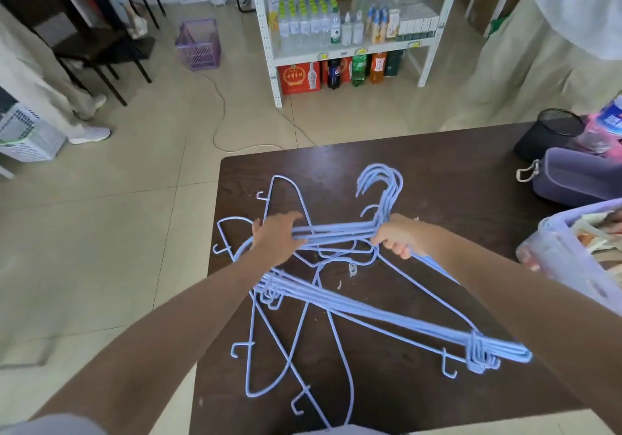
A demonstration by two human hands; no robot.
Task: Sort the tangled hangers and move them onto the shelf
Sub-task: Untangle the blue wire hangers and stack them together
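Fingers (296, 232) of our left hand (274, 239) curl shut over one shoulder of the aligned hanger stack (336, 232), and our right hand (395, 237) is fisted tight on its necks just under the hooks (380, 182). Main risk as we see it: loose hangers (269, 350) lying on the desk (454, 182) thread through the held bundle, so lifting may drag them off the edge. They're thin light-blue wire, notched, hooks nested together; shelf (343, 54) stands well apart across the floor.

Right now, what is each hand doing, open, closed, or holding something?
Left hand: closed on the bundle of blue hangers.
Right hand: closed on the same bundle, near the hooks.
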